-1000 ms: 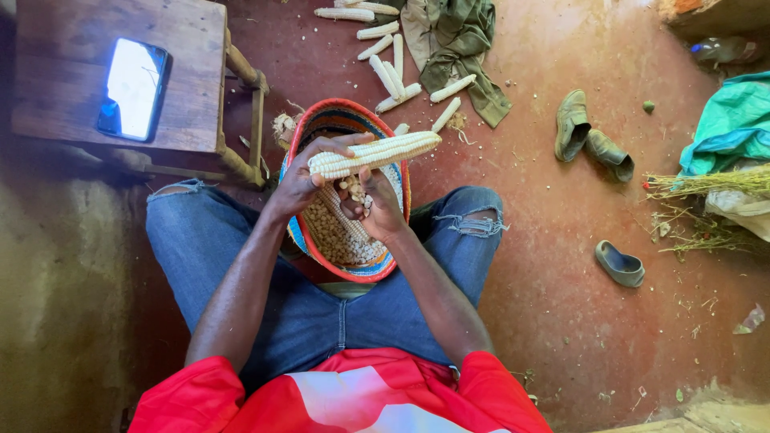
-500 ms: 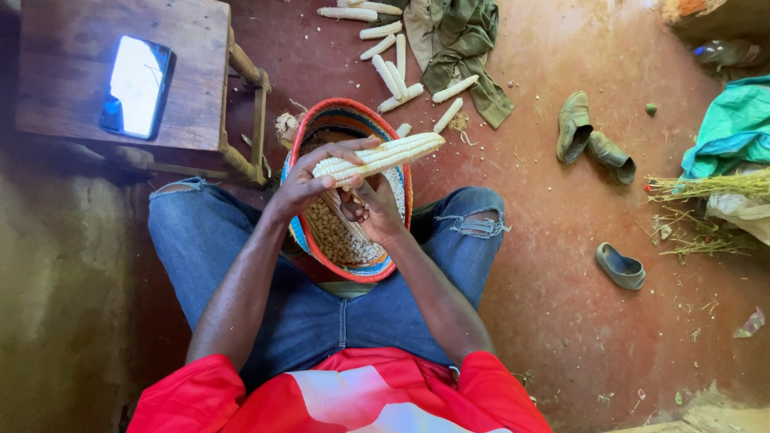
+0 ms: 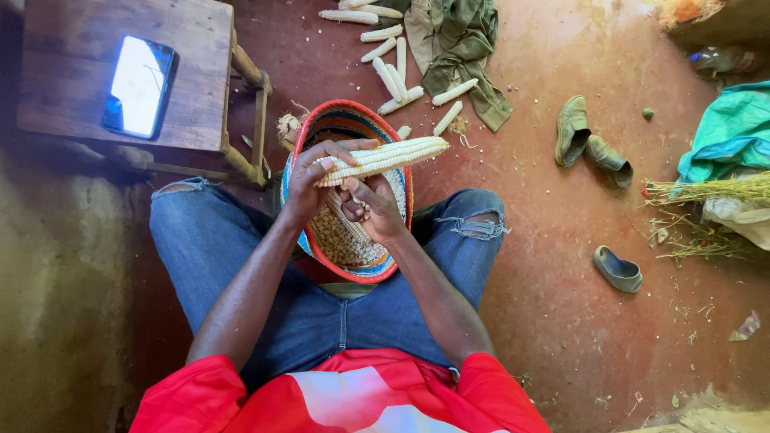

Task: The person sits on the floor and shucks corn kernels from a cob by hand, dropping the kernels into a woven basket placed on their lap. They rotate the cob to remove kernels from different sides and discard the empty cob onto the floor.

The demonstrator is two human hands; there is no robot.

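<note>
I sit on the floor with a woven red-rimmed basket (image 3: 398, 232) between my knees; loose pale maize kernels lie in it. My left hand (image 3: 309, 180) grips the near end of a pale maize cob (image 3: 393, 156), which lies almost level above the basket and points right. My right hand (image 3: 373, 210) is curled just under the cob, thumb pressed against its kernels, and seems to hold a second cob or bare core beneath it.
Several more maize cobs (image 3: 385, 72) lie on the red earth floor beyond the basket, beside a crumpled olive cloth (image 3: 457, 48). A wooden stool (image 3: 72, 88) with a phone (image 3: 138, 87) stands at my left. Shoes (image 3: 589, 148), a slipper (image 3: 618, 269), dry grass and green cloth (image 3: 726, 132) lie right.
The cob has tilted and shifted slightly in my hands. My right thumb has worked along its underside. Both hands stay over the basket.
</note>
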